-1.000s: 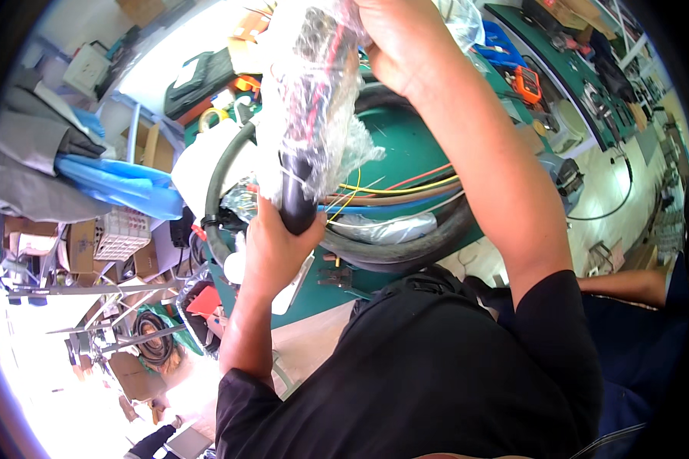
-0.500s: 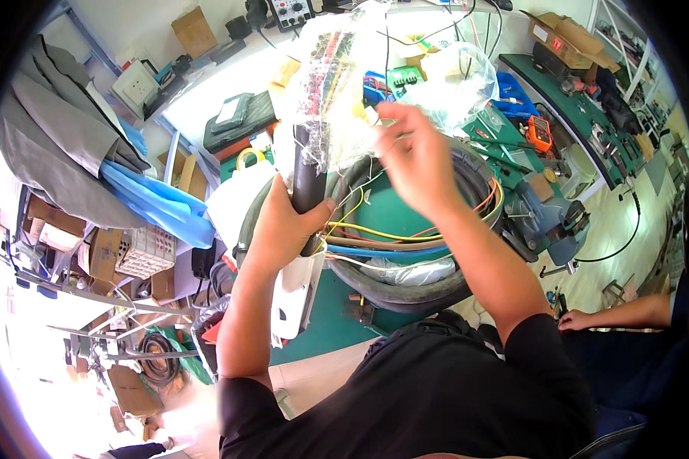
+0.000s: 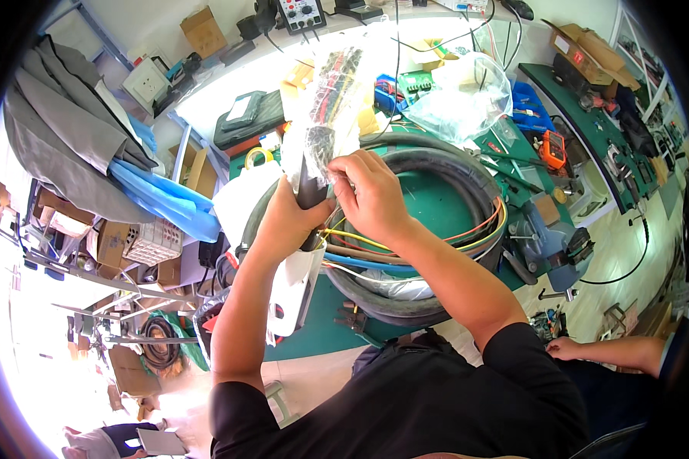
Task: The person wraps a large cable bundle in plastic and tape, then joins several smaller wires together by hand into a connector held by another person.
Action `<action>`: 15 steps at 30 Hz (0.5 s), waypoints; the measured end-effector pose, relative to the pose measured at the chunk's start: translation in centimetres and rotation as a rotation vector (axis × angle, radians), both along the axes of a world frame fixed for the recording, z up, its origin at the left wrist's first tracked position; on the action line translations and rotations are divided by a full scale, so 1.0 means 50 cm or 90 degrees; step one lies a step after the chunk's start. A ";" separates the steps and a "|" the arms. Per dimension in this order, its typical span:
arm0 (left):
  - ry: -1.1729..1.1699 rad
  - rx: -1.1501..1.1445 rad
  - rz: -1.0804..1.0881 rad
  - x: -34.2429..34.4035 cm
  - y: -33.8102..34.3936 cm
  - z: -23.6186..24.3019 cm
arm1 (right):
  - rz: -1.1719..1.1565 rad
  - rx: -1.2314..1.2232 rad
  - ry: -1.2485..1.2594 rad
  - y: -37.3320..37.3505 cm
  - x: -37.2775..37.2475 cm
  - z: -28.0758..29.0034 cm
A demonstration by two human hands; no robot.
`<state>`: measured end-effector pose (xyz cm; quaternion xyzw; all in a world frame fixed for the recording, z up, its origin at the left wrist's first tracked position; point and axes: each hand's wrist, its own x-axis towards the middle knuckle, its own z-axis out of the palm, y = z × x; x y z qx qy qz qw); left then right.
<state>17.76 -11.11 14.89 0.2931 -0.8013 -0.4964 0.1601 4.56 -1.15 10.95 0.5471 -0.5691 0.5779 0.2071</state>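
My left hand (image 3: 287,223) is closed round a black cable (image 3: 311,191), held nearly upright. Its upper end is in crumpled clear plastic (image 3: 331,84) with red, yellow and dark strands showing through. My right hand (image 3: 371,195) is closed at the lower edge of that plastic, thumb and fingers pinched on it. Below and behind both hands lies a thick black cable coil (image 3: 467,170) on a green-topped bench (image 3: 321,336), with loose coloured wires (image 3: 500,222) along it and a white flat piece (image 3: 298,291) beside my left wrist.
Grey and blue cloths (image 3: 84,130) hang at left. The bench holds a bag (image 3: 467,99), blue bin (image 3: 528,107), orange meter (image 3: 555,149) and vise (image 3: 559,252). A second bench (image 3: 620,145) is at right. A co-worker's arm (image 3: 620,353) is lower right; another person (image 3: 115,440) is lower left.
My right hand left the top of the plastic, swung down with fingers apart, and now pinches its lower edge. My left hand stays on the cable. The view has shifted, showing more background.
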 end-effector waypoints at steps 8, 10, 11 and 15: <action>0.103 0.032 -0.157 -0.015 -0.033 -0.033 | -0.047 0.008 -0.110 0.020 0.113 -0.059; 0.099 0.086 -0.225 -0.021 -0.058 -0.049 | -0.110 -0.028 -0.168 0.016 0.167 -0.092; 0.127 0.212 -0.228 -0.024 -0.066 -0.057 | -0.129 0.011 -0.144 0.021 0.201 -0.114; 0.070 0.197 -0.258 -0.033 -0.068 -0.046 | -0.130 0.095 -0.342 0.017 0.358 -0.198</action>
